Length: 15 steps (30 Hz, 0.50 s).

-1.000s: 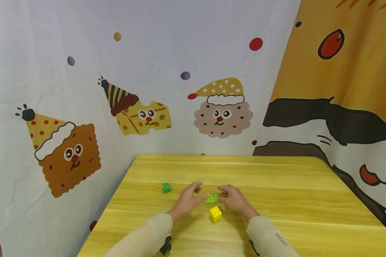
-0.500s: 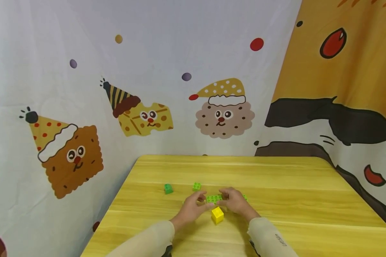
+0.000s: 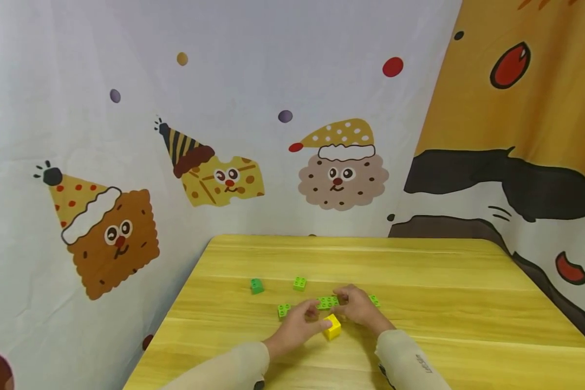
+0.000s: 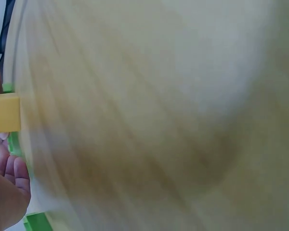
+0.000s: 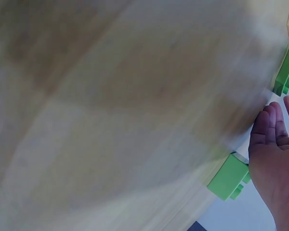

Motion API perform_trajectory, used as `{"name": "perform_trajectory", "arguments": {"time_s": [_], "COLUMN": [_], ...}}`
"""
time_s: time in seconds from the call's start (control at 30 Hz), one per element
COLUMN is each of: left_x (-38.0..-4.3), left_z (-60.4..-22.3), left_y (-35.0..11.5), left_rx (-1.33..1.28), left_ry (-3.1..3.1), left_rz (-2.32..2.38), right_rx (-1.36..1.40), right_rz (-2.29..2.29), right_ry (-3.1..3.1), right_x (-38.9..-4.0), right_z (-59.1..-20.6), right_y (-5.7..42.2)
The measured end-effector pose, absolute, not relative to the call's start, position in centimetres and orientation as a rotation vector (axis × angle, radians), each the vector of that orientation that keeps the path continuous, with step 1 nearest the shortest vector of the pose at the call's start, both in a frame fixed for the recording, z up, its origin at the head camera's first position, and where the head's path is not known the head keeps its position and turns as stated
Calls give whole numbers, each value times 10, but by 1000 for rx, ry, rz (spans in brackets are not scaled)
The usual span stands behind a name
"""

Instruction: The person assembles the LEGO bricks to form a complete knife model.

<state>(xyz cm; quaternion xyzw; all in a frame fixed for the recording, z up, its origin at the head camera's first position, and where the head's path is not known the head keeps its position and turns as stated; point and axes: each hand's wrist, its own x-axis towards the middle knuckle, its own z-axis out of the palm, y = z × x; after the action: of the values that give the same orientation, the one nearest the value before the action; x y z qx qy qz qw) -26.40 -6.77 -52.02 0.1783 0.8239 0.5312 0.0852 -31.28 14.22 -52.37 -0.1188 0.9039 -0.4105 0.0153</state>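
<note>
A yellow block (image 3: pixel 332 327) stands on the table nearest me. My left hand (image 3: pixel 294 326) is beside it, its thumb tip overlapping the block in the head view; whether they touch I cannot tell. The left fingers are loosely bent and hold nothing. Behind the block lies a light green studded brick (image 3: pixel 327 302), partly hidden. My right hand (image 3: pixel 359 309) is at that brick's right end, thumb and fingers apart. In the right wrist view the right fingers (image 5: pixel 262 127) look fairly straight, near the green brick (image 5: pixel 285 72) but not wrapped round it.
A light green brick (image 3: pixel 283 310) lies left, partly behind my left hand. Another (image 3: pixel 374 300) shows beyond my right hand. Farther back are a small light green brick (image 3: pixel 299 283) and a darker green one (image 3: pixel 257 286). A printed cloth (image 3: pixel 244 70) hangs behind the wooden table (image 3: pixel 443 276).
My left hand has drawn back toward me and right, from the light green brick to the yellow block. Light green bricks at both sides have come into view. My right hand has barely moved.
</note>
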Motion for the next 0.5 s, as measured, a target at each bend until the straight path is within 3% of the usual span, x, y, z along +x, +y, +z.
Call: {"name": "perform_trajectory", "arguments": {"time_s": [0.5], "left_x": [-258], "left_z": [-532], "left_y": [-61], "left_rx": [512], "left_ry": [2444], "left_rz": [1616], "right_rx": [-406], "right_rz": [-1259], "right_ry": [2809], "right_x": [-314], "right_z": [-525], "right_y": [145]}}
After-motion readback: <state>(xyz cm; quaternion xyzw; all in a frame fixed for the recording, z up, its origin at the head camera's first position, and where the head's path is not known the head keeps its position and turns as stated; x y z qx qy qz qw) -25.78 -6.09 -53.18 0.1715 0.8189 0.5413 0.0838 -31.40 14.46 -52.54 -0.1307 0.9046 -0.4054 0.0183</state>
